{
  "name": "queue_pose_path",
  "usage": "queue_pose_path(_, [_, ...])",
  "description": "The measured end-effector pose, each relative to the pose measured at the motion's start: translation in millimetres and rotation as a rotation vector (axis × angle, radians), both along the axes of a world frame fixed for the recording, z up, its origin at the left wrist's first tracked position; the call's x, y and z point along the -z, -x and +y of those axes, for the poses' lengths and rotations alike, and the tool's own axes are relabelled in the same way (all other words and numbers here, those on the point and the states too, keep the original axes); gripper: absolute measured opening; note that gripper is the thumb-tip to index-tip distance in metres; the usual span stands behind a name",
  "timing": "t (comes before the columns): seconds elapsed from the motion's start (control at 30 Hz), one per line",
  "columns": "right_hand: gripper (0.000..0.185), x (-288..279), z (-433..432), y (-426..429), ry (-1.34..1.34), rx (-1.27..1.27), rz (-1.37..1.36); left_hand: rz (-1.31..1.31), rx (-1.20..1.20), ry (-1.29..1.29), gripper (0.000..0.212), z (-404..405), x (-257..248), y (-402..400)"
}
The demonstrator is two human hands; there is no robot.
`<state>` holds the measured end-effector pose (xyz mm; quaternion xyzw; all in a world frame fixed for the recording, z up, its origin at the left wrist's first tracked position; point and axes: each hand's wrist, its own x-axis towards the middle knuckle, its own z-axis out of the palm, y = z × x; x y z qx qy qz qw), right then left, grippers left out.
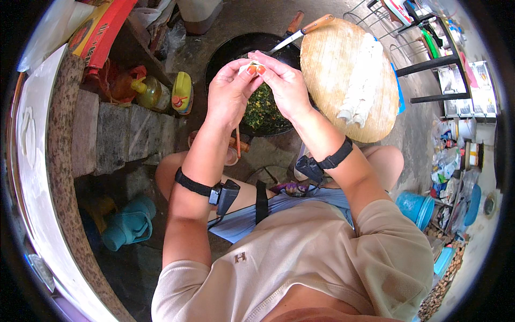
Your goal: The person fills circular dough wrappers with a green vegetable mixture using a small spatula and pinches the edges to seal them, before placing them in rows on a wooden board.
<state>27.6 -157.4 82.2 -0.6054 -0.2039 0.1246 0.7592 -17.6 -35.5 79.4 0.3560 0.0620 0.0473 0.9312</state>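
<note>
Between the fingertips and thumbs of my left hand [231,90] and my right hand [289,86] is a small piece of white dough [252,63], its edges pinched by both. Whether it has a filling cannot be seen. The hands are above a black wok [219,50] with chopped green filling and yellow bits [261,108]. A turner with a wooden handle [318,24] leans across the wok's rim. Right of the wok, a round wooden board [328,60] bears rows of white dumplings [362,80]. Chopsticks [238,143] stick out from the wok's near side.
On the left, a yellow-green bottle [182,92] and an oil bottle [155,94] stand by wooden planks [112,133]. A teal jug [130,223] is below them. A black metal rack [434,66] and a blue bucket [414,207] are on the right.
</note>
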Motion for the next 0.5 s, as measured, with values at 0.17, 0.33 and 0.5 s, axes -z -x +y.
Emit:
queue_pose_path(0.17, [0.023, 3.2, -3.5, -10.4, 0.197, 0.065, -0.263, 0.043, 0.112, 0.093, 0.021, -3.5, -1.3, 0.1])
queue_pose_path(0.33, [0.023, -5.9, -6.3, -18.6, 0.099, 0.004, -0.081, 0.011, 0.098, -0.135, 0.026, 0.7, -3.5, -0.4])
queue_pose_path(0.5, [0.031, -25.9, -7.7, -14.0, 0.173, -0.225, 0.088, -0.010, 0.114, -0.231, 0.027, 3.3, -2.1, -0.2])
